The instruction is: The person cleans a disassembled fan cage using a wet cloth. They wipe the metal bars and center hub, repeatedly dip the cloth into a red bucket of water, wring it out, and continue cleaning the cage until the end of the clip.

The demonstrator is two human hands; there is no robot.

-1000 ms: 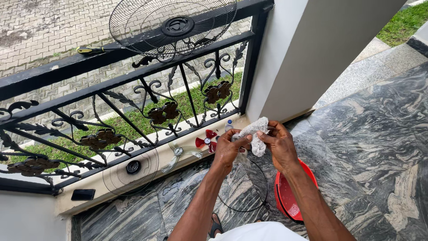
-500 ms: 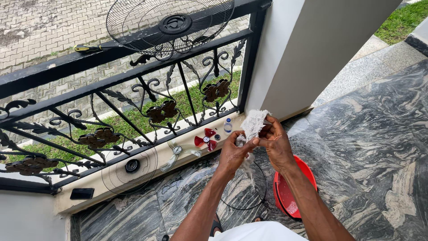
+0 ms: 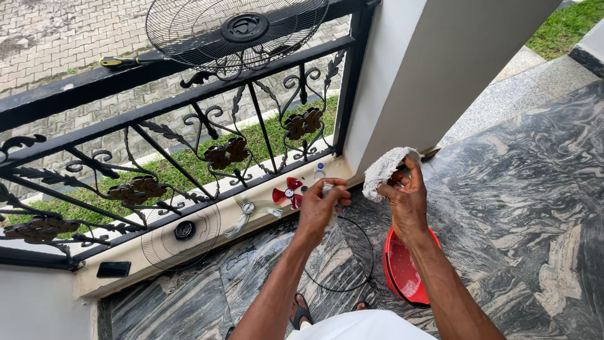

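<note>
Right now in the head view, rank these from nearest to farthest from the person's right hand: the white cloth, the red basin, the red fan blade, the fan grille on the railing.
1. White cloth: held in the right hand.
2. Red basin: on the floor, just below that hand.
3. Red fan blade: on the ledge, to the left.
4. Fan grille: on the railing top, far upper left.

A home balcony or veranda, open to the outdoors: polished grey marble-patterned floor point(image 3: 535, 189), ornate black wrought-iron railing point(image 3: 207, 126) with leaf and flower scrollwork, white pillar point(image 3: 428, 69) at the corner. Beyond the railing, a strip of grass point(image 3: 189, 170) and a brick-paved driveway point(image 3: 69, 31). Household odds about: red bucket point(image 3: 402, 271), dismantled fan grille point(image 3: 236, 28) on the rail.
</note>
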